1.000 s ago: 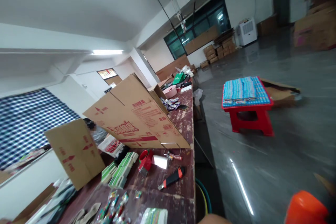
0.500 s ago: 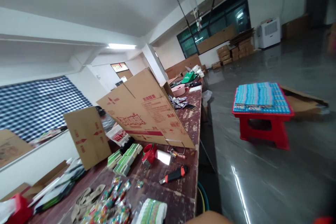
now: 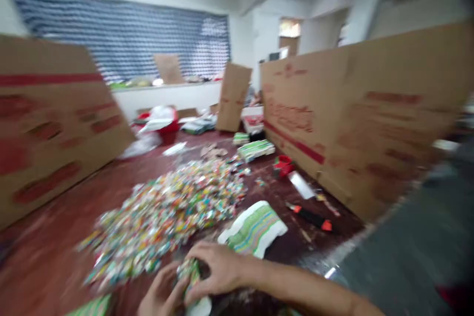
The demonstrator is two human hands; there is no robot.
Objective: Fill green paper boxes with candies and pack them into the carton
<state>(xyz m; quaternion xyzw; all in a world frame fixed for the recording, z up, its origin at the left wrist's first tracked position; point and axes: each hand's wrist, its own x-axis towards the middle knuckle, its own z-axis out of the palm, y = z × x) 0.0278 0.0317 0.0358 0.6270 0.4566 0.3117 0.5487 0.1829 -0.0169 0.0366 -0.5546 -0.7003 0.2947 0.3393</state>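
Observation:
My left hand [image 3: 163,294] and my right hand [image 3: 218,267] meet at the bottom of the view. Between them is a small green-and-white packet [image 3: 194,276], blurred and partly covered by fingers. My right thumb and fingers close round it from the right, while the left fingers curl against its other side. Just beyond lies a large heap of small, brightly wrapped pieces, apparently candies [image 3: 177,207]. To the right of the heap rests a fanned stack of green-striped white packets [image 3: 255,227]. Part of another green-striped item [image 3: 92,306] shows at the lower left edge.
Tall cardboard panels stand at left [image 3: 55,133] and right [image 3: 351,118] on the dark red table [image 3: 48,252]. A utility knife [image 3: 311,217], a red tape dispenser [image 3: 283,165] and green-striped bundles [image 3: 256,149] lie at right. Behind is a red container [image 3: 168,128] with white plastic.
The view has swung left and down from the room and red stool to the table. Both hands are now visible, closed on the packet; the whole candy heap has come into sight.

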